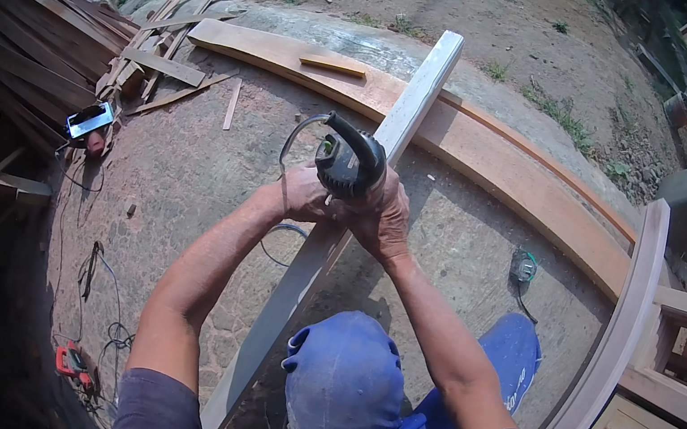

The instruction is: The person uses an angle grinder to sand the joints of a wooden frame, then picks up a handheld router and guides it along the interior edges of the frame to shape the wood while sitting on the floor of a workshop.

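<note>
In the head view, the left hand (309, 194) and the right hand (384, 220) are both closed around the body of a dark power tool (352, 161); some fingertips are hidden. The tool sits over a long beam (423, 91), which runs from near left to far right and crosses over a wide plank (521, 185). The beam's near support is not visible.

Possible faults: the cord (285, 150) loops beside the left forearm and could snag or be drawn under the tool if slack gathers. The beam could shift or roll if its supports are uneven. Uneven hand pressure could tip the tool.

Surroundings: a wood strip (332, 66) lies loose on the plank, left of the beam, and could slide off if jarred. The blue-clad right leg (513, 352) limits room at near right. A small grey-green device (524, 267) lies on the ground farther right. Wood scraps (164, 66) clutter the far left.
</note>
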Motion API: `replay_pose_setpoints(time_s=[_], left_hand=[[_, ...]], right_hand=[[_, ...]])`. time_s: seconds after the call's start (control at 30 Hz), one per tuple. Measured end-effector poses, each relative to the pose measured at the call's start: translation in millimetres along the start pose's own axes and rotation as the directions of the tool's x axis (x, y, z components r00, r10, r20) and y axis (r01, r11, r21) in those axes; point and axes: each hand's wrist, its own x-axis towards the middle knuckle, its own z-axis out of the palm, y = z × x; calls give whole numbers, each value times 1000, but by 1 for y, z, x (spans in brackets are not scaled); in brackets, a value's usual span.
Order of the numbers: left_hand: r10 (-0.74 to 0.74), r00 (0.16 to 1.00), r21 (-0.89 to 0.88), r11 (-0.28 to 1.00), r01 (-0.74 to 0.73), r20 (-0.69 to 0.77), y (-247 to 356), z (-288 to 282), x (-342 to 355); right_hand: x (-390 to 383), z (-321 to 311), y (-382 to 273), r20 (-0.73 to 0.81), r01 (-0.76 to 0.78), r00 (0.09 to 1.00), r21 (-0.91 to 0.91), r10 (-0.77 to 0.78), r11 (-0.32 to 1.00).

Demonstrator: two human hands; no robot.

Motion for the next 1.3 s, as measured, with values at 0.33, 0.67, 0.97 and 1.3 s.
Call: replay_pose_setpoints(time_s=[0.33,0.67,0.97,1.3], left_hand=[[-79,991,27,997,76,109,-48,6,57],[-97,984,74,993,87,149,-77,-2,114],[-202,957,140,974,176,206,-101,-18,165],[-299,902,135,953,270,312,-106,-53,217]], right_hand=[[46,-12,31,-75,-15,997,33,18,999],[97,-17,87,-135,87,987,1,-86,996],[142,-35,99,-80,-18,997,37,21,999],[189,-45,123,-140,125,985,204,-97,971]])
